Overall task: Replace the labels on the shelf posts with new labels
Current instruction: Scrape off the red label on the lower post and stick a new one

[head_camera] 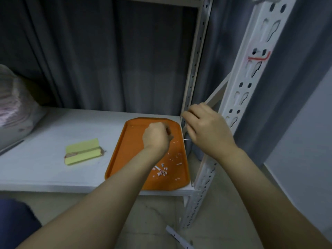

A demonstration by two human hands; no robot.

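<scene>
Left hand (158,135): above the far half of the orange tray (129,159), fingers curled in towards the palm, something small and dark red at the fingertips, too blurred to tell whether pinched or merely behind them. Right hand (206,126): to the right of the tray, knuckles up, fingers bent, fingertips reaching the rear post (195,60) just above shelf level; a thin pale sliver just below it by the tray's right rim, held or not impossible to tell.

Red-edged label (259,58): high on the front post (231,90), wrapped across its slotted face, well above and to the right of the right hand, touched by neither hand. Torn label scraps (162,171): scattered over the near right part of the tray, thickest in a small heap near the left forearm, nearer than both hands.

Tray flat on the white shelf (45,159), tight against its right end. Yellow pad (82,151) on the shelf left of the tray, well apart from both hands. Pale filled bag (14,108) at the far left. Grey curtain (107,60) behind. White paper strip (177,236) on the floor (152,221) below the front post.
</scene>
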